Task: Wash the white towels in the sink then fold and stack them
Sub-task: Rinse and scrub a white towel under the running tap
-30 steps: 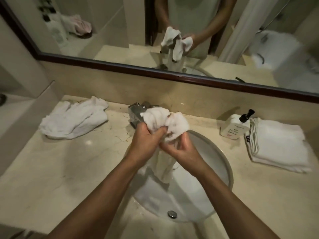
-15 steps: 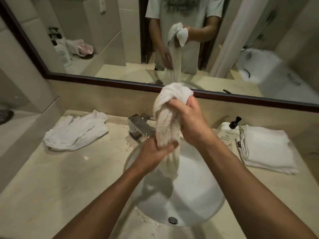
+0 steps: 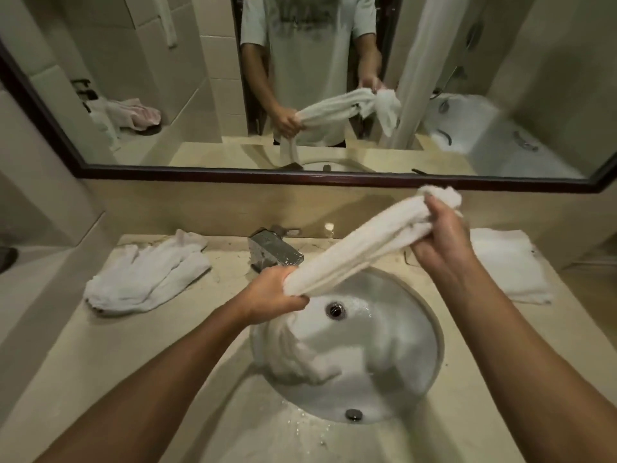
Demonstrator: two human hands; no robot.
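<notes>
Two hands gripped wet white towel [image 3: 354, 252] as rope above sink [image 3: 430, 315]: left hand [image 3: 277, 292] fisted round lower end, right hand [image 3: 440, 235] round upper. Tail lay in basin. Judged soft, water-heavy, slippery; grip bunched ends.

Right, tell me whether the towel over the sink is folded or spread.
Neither: the towel is bunched into a rope, gripped by the left hand and right hand, its tail hanging into the sink.
</notes>
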